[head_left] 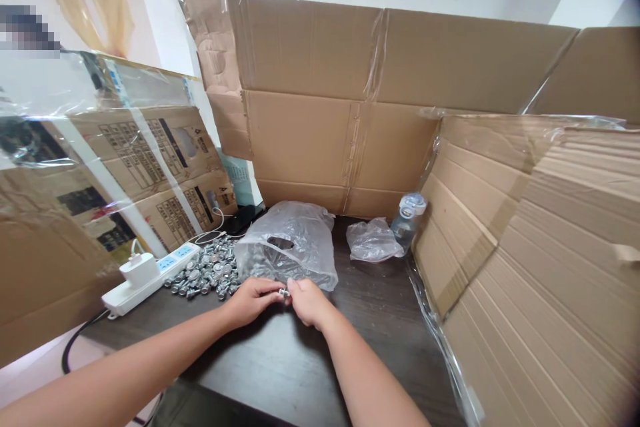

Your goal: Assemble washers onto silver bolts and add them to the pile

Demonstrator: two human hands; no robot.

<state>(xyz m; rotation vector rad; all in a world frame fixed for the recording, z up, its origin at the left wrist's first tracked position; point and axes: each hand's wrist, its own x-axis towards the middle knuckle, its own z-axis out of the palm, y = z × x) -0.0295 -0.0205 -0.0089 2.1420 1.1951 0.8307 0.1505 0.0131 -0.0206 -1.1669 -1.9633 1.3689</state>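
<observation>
My left hand (251, 301) and my right hand (311, 302) meet over the front of the dark table. Between their fingertips is a small, shiny metal bolt (284, 292), pinched from both sides; its finer shape is too small to make out. Just behind the hands lies a translucent plastic bag (305, 230) with a handle hole, its open mouth towards me and greyish contents showing dimly through it. A heap of silvery metal bolts (213, 269), several with round heads, spreads on the table left of the bag.
A white power strip (133, 295) with a plugged-in charger lies at the left edge. Behind the bag, to the right, are a crumpled clear bag (374, 240) and a plastic bottle (409, 221). Cardboard panels (305, 140) wall the table's back and right; taped cartons (145, 160) stand left.
</observation>
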